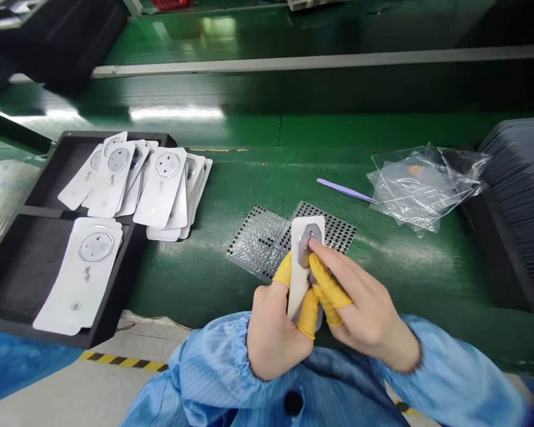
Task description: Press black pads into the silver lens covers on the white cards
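Note:
My left hand (278, 332), with yellow finger cots, is wrapped round a white plate (299, 279) that stands tilted above the bench. The plate bears a grey octagonal part near its top. My right hand (365, 302) meets the plate from the right: its bare index fingertip rests on the octagon, and its yellow-capped fingers are bent beside it. Whether those fingers hold something small cannot be made out. Just beyond the plate lie two clear sheets, one dotted with black pieces at its edges (260, 240) and one with denser black rows (338, 228).
Purple tweezers (345, 190) and crumpled clear bags (422, 187) lie at the right. Similar white plates (160, 190) are piled at the left, some on a black tray (129, 261). A stack of dark sheets (520, 196) stands at the far right.

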A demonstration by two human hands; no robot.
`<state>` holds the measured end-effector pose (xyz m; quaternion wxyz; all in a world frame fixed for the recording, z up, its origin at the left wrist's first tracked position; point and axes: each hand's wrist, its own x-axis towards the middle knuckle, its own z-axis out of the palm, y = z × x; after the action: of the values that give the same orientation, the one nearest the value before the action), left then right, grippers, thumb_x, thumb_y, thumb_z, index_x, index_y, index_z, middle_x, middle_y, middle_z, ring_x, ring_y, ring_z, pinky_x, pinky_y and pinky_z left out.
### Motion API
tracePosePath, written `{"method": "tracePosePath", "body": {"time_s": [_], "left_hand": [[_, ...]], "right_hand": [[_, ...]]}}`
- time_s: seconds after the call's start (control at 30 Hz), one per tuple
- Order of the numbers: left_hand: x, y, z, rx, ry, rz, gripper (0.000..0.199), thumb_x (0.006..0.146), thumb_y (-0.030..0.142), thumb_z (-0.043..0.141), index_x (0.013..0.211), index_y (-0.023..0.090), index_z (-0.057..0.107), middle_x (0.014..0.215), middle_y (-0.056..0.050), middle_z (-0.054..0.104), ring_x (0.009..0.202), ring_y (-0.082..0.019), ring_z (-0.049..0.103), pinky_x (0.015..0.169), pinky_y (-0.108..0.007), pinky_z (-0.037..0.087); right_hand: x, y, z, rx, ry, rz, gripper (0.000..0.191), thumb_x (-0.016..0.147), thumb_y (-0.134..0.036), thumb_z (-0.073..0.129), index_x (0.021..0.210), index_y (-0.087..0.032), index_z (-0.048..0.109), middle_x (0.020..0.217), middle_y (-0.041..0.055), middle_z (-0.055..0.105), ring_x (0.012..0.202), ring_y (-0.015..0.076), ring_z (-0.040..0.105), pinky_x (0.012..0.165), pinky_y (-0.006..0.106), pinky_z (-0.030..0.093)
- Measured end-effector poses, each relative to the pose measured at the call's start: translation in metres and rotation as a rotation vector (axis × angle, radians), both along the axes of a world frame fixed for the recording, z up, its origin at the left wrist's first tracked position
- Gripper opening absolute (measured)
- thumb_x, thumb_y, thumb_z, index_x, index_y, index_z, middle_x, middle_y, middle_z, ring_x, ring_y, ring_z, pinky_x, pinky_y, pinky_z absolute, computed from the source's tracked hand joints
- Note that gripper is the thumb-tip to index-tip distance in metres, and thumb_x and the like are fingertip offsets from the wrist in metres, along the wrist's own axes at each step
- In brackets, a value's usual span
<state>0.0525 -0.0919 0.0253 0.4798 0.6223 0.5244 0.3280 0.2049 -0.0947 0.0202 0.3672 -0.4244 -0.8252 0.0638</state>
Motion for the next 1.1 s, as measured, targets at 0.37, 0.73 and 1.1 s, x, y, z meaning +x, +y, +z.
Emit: {"method": "tracePosePath", "body": {"time_s": [0.37, 0.73, 1.1], "left_hand": [[-0.063, 0.042, -0.006, -0.079, -0.287, 0.393, 0.044, 0.081, 0.028, 0.067, 0.125, 0.026, 0.06, 0.12, -0.004, 0.067, 0.101, -0.025, 0.067, 0.08, -0.034, 0.06], [-0.028, 0.05, -0.006, -0.201, -0.263, 0.06, 0.06, 0.066, 0.046, 0.077, 0.111, 0.008, 0.068, 0.106, -0.017, 0.071, 0.096, -0.031, 0.067, 0.086, -0.04, 0.055], [-0.008, 0.036, -0.011, -0.395, -0.388, 0.069, 0.026, 0.071, 0.033, 0.076, 0.083, 0.011, 0.077, 0.087, -0.011, 0.076, 0.085, -0.025, 0.07, 0.078, -0.034, 0.057]], "right_hand": [[0.043, 0.04, -0.059, -0.269, -0.075, -0.555, 0.048, 0.08, -0.047, 0.064, 0.115, -0.013, 0.059, 0.139, 0.0214, 0.044, 0.131, 0.0412, 0.037, 0.102, 0.066, 0.035], [0.051, 0.039, 0.0, -0.955, 0.79, -0.256, 0.043, 0.073, -0.037, 0.073, 0.108, -0.023, 0.052, 0.094, 0.0051, 0.07, 0.075, 0.02, 0.07, 0.06, 0.033, 0.06], [0.015, 0.015, -0.013, 0.038, 0.049, -0.097, 0.027, 0.08, -0.007, 0.063, 0.104, -0.018, 0.061, 0.1, 0.0078, 0.066, 0.093, 0.0188, 0.063, 0.093, 0.046, 0.052]]}}
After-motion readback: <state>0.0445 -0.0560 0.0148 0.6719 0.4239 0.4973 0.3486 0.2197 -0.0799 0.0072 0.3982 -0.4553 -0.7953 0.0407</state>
